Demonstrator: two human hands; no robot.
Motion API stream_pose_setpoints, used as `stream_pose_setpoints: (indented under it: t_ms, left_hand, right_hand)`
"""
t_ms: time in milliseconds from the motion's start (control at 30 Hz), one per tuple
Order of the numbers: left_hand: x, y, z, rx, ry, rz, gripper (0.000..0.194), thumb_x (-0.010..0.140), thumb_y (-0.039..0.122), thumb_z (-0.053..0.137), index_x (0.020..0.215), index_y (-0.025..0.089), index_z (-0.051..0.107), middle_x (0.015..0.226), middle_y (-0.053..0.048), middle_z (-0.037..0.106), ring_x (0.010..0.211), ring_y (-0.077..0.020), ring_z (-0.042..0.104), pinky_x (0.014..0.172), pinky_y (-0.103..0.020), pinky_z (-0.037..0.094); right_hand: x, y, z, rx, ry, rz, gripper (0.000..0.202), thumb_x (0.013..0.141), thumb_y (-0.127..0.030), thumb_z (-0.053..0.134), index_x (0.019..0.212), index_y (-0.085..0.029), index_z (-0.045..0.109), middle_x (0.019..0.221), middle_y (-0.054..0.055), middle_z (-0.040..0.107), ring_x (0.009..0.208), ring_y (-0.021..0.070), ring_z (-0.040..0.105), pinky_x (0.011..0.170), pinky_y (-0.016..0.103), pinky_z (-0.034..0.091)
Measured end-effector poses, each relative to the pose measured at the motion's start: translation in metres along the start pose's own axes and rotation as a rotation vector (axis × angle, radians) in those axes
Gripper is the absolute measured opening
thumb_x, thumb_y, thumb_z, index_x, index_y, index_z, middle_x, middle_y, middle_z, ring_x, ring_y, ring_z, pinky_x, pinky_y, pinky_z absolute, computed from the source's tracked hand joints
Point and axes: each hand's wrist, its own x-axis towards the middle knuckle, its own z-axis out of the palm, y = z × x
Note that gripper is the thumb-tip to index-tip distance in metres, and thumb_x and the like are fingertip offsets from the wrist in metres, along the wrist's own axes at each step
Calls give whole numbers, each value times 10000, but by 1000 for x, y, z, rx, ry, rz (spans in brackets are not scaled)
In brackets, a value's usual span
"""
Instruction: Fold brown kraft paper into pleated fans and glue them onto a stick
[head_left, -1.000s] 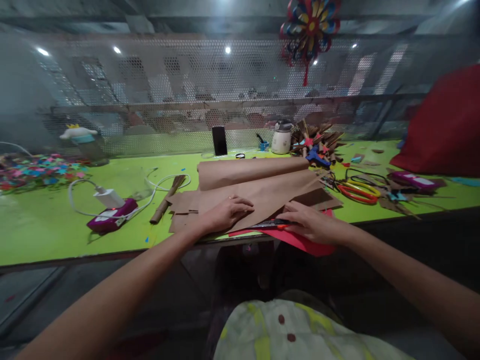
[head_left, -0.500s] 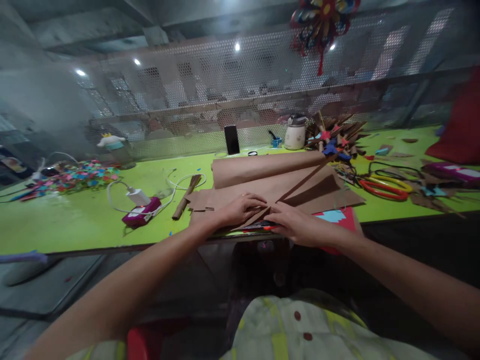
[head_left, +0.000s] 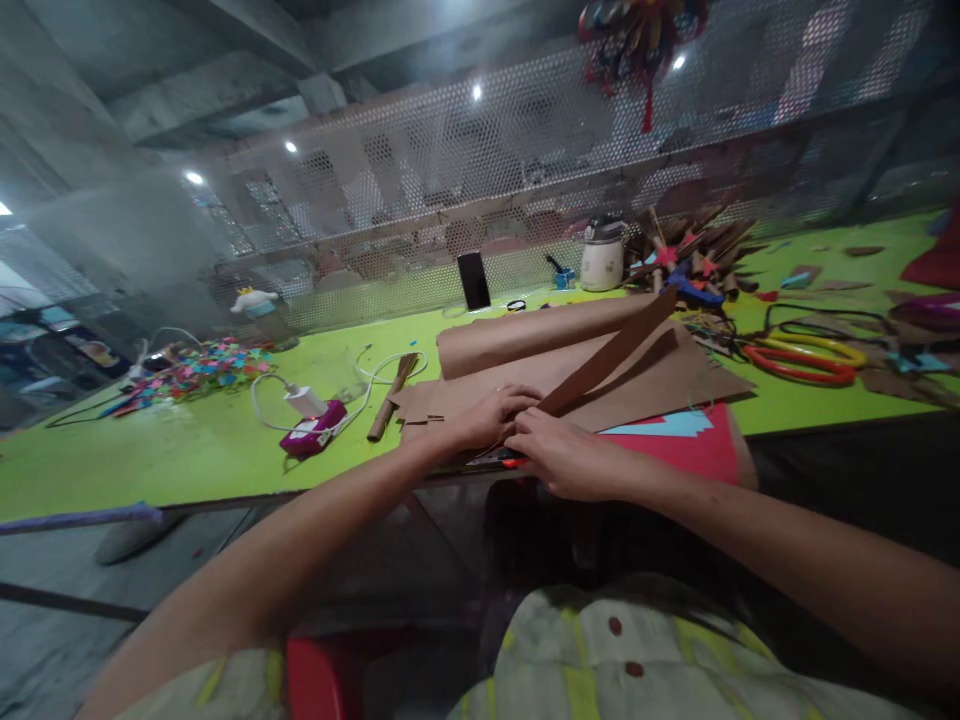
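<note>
Brown kraft paper [head_left: 517, 375] lies under both hands, its far side curled into a long roll [head_left: 540, 335]. A folded strip of the paper [head_left: 611, 355] rises from my fingers toward the upper right. My left hand [head_left: 496, 415] rests on the paper with fingers bent and pressed down at the low end of that strip. Right beside it, my right hand [head_left: 562, 455] is closed on the strip's near end, its fingertips meeting the left fingers. An orange and dark tool [head_left: 511, 460], partly covered, lies under the right fingers. Red sheet [head_left: 701, 455] and light blue paper [head_left: 667, 425] stick out on the right.
On the green table [head_left: 202, 440] are a purple power socket [head_left: 313, 430] with a white charger, a small brown paper roll [head_left: 391, 400], a phone [head_left: 473, 280] and a white jug [head_left: 602, 258]. Scissors with orange and yellow handles [head_left: 802, 365] lie right, near brown paper pieces [head_left: 690, 260].
My right hand has slid left against my left hand. The paper strip has turned up and now shows a broader face. The whole view has shifted and tilted slightly.
</note>
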Motion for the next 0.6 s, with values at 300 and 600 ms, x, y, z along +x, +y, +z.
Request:
stream_pose_setpoints:
  t_ms: [300, 600]
  left_hand:
    - [4, -3, 4, -32, 47, 26, 284, 868, 284, 472, 1091, 180, 615, 1142, -120, 566, 1104, -191, 494, 983, -382, 353]
    - [-1, 8, -5, 12, 51, -11, 349, 911, 336, 369, 1151, 191, 576, 1151, -97, 564, 1103, -170, 483, 990, -344, 357]
  right_hand:
    - [9, -38, 4, -154, -11, -64, 245, 733, -120, 527, 966, -122, 604, 969, 139, 529, 935, 267, 453, 775, 392, 398]
    - [-91, 17, -80, -6, 51, 205, 317, 877, -201, 439, 1183, -227, 519, 1082, 88, 589, 951, 199, 540, 798, 308, 440]
